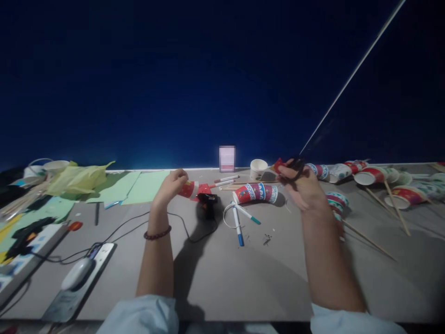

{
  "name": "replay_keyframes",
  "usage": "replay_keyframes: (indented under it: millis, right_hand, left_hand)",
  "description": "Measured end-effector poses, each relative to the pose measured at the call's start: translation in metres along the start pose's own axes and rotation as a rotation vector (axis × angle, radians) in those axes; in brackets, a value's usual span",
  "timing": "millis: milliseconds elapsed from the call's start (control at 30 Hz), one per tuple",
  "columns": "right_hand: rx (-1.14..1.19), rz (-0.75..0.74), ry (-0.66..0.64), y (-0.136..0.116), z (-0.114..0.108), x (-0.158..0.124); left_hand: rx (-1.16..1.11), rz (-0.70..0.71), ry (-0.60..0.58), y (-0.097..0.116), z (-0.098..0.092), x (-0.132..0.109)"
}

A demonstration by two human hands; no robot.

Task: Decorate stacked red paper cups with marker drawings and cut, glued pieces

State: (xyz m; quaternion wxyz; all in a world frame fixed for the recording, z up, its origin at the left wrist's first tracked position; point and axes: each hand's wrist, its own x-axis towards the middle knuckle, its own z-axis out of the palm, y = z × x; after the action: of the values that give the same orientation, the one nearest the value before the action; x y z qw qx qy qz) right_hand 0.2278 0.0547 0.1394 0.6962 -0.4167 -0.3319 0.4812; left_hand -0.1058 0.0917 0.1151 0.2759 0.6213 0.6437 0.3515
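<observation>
Above the grey table [250,283], left hand [176,181] grips a red cup [188,189], right hand [303,186] a black object [296,167].

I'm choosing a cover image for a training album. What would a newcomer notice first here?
Probably the deep blue backdrop filling the upper half, crossed by a pale diagonal line at upper right. Next, the bright stack of patterned paper cups lying sideways between the left hand and right hand. The left holds a red paper piece; the right, a dark object.
</observation>
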Motion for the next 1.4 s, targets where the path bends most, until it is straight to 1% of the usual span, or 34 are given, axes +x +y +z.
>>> replay_keyframes:
  millis: [100,133,233,333,400,433,500,567,633,667,733,767,867,1000,1067,1167,1300,1400]
  right_hand:
    - [-0.046,0.050,-0.084,0.009,0.008,-0.005]
    - [-0.057,0.059,-0.103,0.010,0.009,-0.006]
    - [-0.090,0.080,-0.134,0.012,0.011,-0.008]
    - [-0.093,0.079,-0.125,0.014,0.015,-0.010]
    - [-0.086,0.068,-0.133,0.016,0.017,-0.010]
    - [-0.085,0.065,-0.144,0.017,0.018,-0.011]
    - [-0.088,0.073,-0.171,0.020,0.020,-0.013]
    - [-0.091,0.080,-0.186,0.023,0.023,-0.015]
    - [-0.087,0.087,-0.200,0.026,0.026,-0.019]
    - [-0.081,0.096,-0.209,0.027,0.028,-0.020]
    - [-0.068,0.134,-0.231,0.028,0.033,-0.024]
    - [-0.065,0.158,-0.239,0.029,0.035,-0.027]
    - [-0.069,0.203,-0.243,0.030,0.041,-0.032]
    - [-0.075,0.246,-0.281,0.034,0.045,-0.036]
    - [-0.097,0.262,-0.298,0.037,0.044,-0.036]
    - [-0.123,0.241,-0.312,0.041,0.041,-0.031]
    - [-0.140,0.194,-0.315,0.043,0.036,-0.024]
    - [-0.136,0.156,-0.306,0.043,0.034,-0.022]
  left_hand:
    - [0.242,-0.080,-0.119,-0.015,0.009,0.011]
    - [0.272,-0.103,-0.147,-0.019,0.011,0.014]
    - [0.278,-0.136,-0.236,-0.027,0.015,0.018]
    - [0.263,-0.147,-0.357,-0.029,0.018,0.017]
    - [0.284,-0.111,-0.378,-0.025,0.020,0.015]
    - [0.297,-0.061,-0.351,-0.020,0.021,0.013]
    - [0.289,0.106,-0.212,-0.005,0.027,0.006]
    - [0.164,0.291,-0.144,0.018,0.037,-0.006]
    - [-0.047,0.439,-0.182,0.043,0.050,-0.023]
    - [-0.138,0.471,-0.216,0.055,0.057,-0.032]
    - [-0.278,0.512,-0.240,0.073,0.071,-0.048]
    - [-0.320,0.517,-0.221,0.079,0.077,-0.054]
    - [-0.415,0.493,-0.174,0.086,0.090,-0.062]
    - [-0.587,0.431,-0.143,0.080,0.096,-0.057]
    - [-0.664,0.385,-0.184,0.076,0.095,-0.053]
    - [-0.750,0.301,-0.247,0.074,0.092,-0.048]
    - [-0.827,0.239,-0.261,0.073,0.089,-0.046]
    - [-0.861,0.210,-0.296,0.073,0.090,-0.046]
